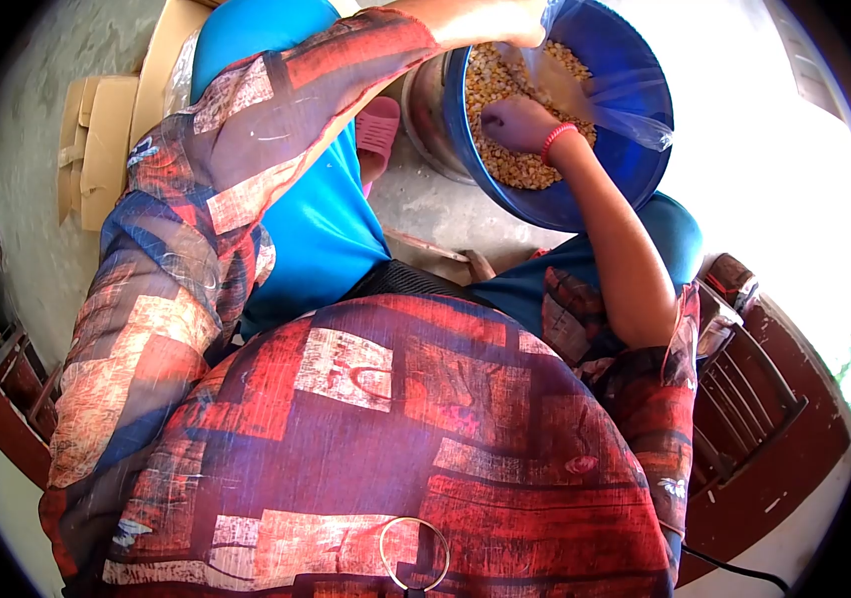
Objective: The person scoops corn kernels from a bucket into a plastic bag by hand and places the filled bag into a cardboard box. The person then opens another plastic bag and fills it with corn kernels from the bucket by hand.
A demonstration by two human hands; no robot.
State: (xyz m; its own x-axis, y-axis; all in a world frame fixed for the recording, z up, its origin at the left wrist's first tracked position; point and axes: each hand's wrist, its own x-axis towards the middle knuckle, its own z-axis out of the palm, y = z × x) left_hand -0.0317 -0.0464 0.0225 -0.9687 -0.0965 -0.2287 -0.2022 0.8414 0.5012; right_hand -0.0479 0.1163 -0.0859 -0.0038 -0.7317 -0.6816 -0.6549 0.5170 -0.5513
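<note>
At the far blue tub [557,209], the right hand [522,124] is in kernels [487,85], seemingly gathering; left hand [527,27], apart, at clear bag [630,122]; both grips unclear. Next move likely calls for steadying the bag.

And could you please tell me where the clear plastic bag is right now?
The clear plastic bag is at the upper right of the head view, over the kernels in the blue bucket, next to the left hand.
</note>
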